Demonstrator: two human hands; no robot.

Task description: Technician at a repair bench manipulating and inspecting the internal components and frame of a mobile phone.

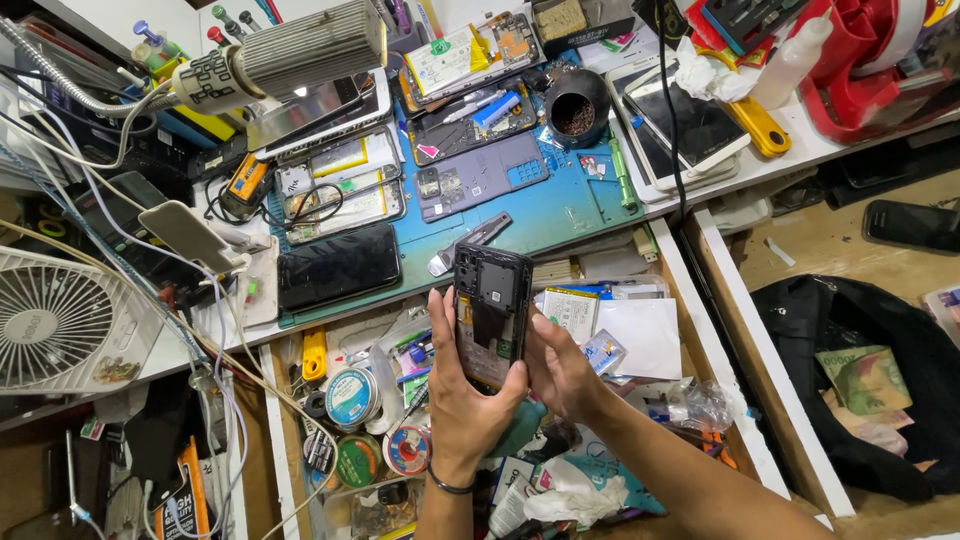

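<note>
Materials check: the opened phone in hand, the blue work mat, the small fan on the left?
Opened phone: looks like a black matte plastic frame, with boards and shields exposed. Blue work mat: likely silicone or rubber, dull and slightly scuffed. Fan: white moulded plastic grille, semi-gloss. The left hand and right hand both grip the phone.

A white fan (55, 325) sits left, a blue work mat (560, 215) holds opened phones, solder spools (352, 397) fill the drawer.
</note>
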